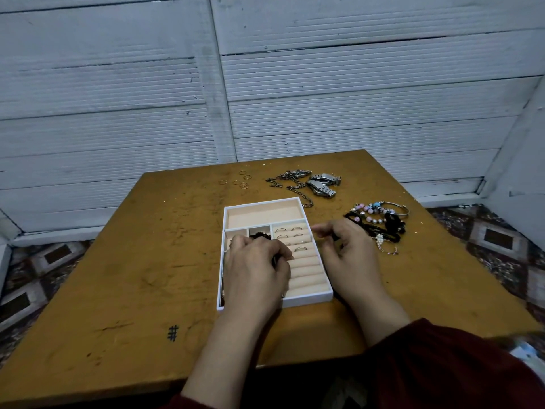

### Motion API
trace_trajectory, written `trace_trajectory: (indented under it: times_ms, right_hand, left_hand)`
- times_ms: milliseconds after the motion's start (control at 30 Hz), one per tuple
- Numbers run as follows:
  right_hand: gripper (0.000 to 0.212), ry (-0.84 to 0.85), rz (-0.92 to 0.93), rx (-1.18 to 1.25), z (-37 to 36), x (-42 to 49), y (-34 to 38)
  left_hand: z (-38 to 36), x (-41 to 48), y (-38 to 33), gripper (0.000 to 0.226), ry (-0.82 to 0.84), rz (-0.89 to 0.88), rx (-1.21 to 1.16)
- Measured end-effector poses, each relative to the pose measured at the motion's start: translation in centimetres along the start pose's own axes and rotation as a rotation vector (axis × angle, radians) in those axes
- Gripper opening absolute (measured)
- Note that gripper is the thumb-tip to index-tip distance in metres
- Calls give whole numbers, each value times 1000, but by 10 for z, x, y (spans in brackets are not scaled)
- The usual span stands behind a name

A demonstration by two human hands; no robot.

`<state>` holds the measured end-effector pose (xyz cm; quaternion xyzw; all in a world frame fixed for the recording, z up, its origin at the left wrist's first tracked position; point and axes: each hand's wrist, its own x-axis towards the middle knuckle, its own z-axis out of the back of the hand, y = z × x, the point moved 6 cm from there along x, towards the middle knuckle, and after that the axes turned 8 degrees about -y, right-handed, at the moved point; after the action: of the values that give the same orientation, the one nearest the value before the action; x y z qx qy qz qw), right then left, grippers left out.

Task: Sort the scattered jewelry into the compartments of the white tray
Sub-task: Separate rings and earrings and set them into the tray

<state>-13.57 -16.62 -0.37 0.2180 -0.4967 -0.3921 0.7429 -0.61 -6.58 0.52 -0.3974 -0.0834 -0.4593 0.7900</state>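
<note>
At the tabletop's middle sits the white tray (306, 301). The left hand (256, 262) curls over black beads (261, 235) in its left compartments, the right hand (348, 252) curls beside its right rim; I cannot tell either grip.

1. A black hash sign (173, 332), "#", is hand-drawn straight onto the brown counter (97, 261).
2. It sits toward the counter's near edge, left of and closer to me than the white tray (306, 299).
3. The watches (323, 184) at the far side are too small for any dial or brand to be read.
</note>
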Motion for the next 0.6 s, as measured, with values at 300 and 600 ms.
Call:
trace_trajectory:
  times_ms: [300,600]
  right_hand:
    - [28,2,-16,8,-3,0,-6]
    - [28,7,-17,-13,-3,0,-6]
  left_hand:
    - [-1,1,2,13,-69,-48,80]
    - [-2,3,7,13,-39,-13,-42]
